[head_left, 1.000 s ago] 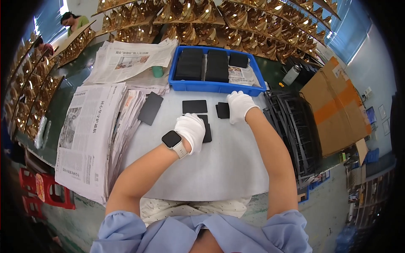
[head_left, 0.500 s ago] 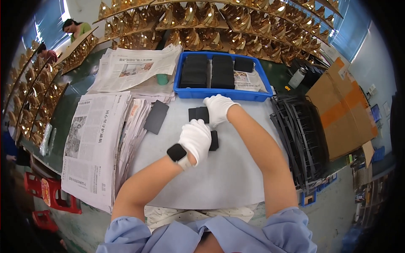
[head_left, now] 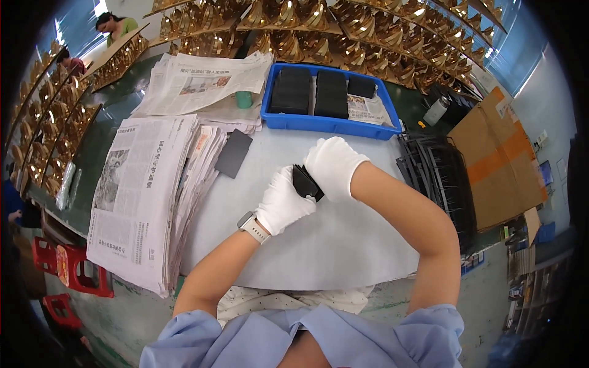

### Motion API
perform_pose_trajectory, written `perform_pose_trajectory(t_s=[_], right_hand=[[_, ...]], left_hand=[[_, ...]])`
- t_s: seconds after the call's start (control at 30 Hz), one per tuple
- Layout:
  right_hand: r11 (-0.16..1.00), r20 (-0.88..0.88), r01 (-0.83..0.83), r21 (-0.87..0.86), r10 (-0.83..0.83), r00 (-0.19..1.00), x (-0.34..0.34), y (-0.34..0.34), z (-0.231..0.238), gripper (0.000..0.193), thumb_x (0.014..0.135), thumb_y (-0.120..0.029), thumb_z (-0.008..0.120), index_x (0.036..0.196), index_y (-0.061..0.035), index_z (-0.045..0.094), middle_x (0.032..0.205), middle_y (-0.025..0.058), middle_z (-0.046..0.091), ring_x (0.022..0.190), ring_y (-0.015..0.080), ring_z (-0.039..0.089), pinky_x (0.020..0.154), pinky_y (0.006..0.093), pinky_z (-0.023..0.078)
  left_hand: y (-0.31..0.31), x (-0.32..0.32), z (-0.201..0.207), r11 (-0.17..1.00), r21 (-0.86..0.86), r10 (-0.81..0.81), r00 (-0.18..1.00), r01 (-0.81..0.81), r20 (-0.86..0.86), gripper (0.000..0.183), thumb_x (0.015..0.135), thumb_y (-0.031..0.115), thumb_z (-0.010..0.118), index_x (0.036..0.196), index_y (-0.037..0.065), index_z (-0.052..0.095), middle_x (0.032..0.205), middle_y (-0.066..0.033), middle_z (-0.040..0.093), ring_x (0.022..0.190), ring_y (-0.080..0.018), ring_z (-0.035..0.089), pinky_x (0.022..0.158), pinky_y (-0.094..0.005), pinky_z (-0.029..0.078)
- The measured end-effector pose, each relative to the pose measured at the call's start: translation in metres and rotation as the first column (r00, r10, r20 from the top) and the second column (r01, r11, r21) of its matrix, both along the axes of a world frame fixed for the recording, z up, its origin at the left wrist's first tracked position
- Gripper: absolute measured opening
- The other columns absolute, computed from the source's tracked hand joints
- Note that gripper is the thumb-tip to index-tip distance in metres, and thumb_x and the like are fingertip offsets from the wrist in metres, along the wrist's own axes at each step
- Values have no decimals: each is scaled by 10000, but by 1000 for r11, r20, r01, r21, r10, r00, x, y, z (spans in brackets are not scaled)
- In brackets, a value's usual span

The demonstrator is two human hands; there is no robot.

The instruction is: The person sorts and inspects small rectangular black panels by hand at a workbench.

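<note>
Between my two white-gloved hands a small stack of thin black rectangular pieces (head_left: 305, 183) is held tilted, its layered edges showing. My left hand (head_left: 283, 205), with a watch on the wrist, is closed around the lower left side of the stack. My right hand (head_left: 336, 167) is curled against the stack's right side; its fingertips are partly hidden. A single flat dark grey sheet (head_left: 234, 153) lies to the left, beside the newspapers. Beyond my hands stands a blue tray (head_left: 328, 124) with stacks of black pieces on newspaper.
Piled newspapers (head_left: 138, 202) cover the table's left side, with a green cup-like object (head_left: 243, 99) on the far sheets. At right are dark strips (head_left: 432, 184), a cardboard box (head_left: 500, 159) and a bottle (head_left: 436, 111). Racks of gold pieces (head_left: 288, 46) line the back. Two people sit far left.
Both hands have drawn the black pieces up off the table into one tilted stack. My right hand has come back toward me from near the tray. The view has shifted slightly.
</note>
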State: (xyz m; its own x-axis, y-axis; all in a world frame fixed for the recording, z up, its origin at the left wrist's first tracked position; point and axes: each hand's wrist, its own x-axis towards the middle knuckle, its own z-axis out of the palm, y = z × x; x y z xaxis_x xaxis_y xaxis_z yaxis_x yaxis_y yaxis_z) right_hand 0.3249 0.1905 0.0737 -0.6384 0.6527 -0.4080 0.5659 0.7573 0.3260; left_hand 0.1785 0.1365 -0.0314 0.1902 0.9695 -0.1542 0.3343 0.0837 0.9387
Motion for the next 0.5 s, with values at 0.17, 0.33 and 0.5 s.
perform_pose_trajectory(t_s=[0.17, 0.33, 0.5], right_hand=[[997, -165, -47, -60, 37, 986, -6, -23, 6, 464, 729, -135, 847, 1156, 11, 739, 1031, 193, 758, 957, 382, 745, 828, 464, 610], [911, -668, -200, -360, -102, 737, 14, -15, -6, 893, 744, -90, 915, 1503, 58, 469, 1271, 275, 671, 1069, 415, 720, 943, 449, 608], [732, -670, -137, -667, -509, 539, 38, -30, -24, 1008, 732, -148, 978, 1567, 68, 457, 1427, 237, 627, 1308, 318, 647, 1108, 399, 533]], left_hand=[[-9, 18, -47, 905, 422, -118, 924, -51, 365, 846, 737, 112, 957, 1437, 63, 485, 1425, -111, 612, 1307, -208, 625, 1078, -400, 550], [-7, 24, -53, 926, 368, -71, 916, -87, 395, 773, 833, 98, 933, 1443, 74, 459, 1396, -73, 599, 1234, -168, 624, 1060, -368, 560], [-9, 10, -57, 988, 115, -152, 767, 102, 623, 770, 763, 95, 982, 1387, 23, 536, 1232, -55, 693, 1088, -143, 685, 973, -320, 578]])
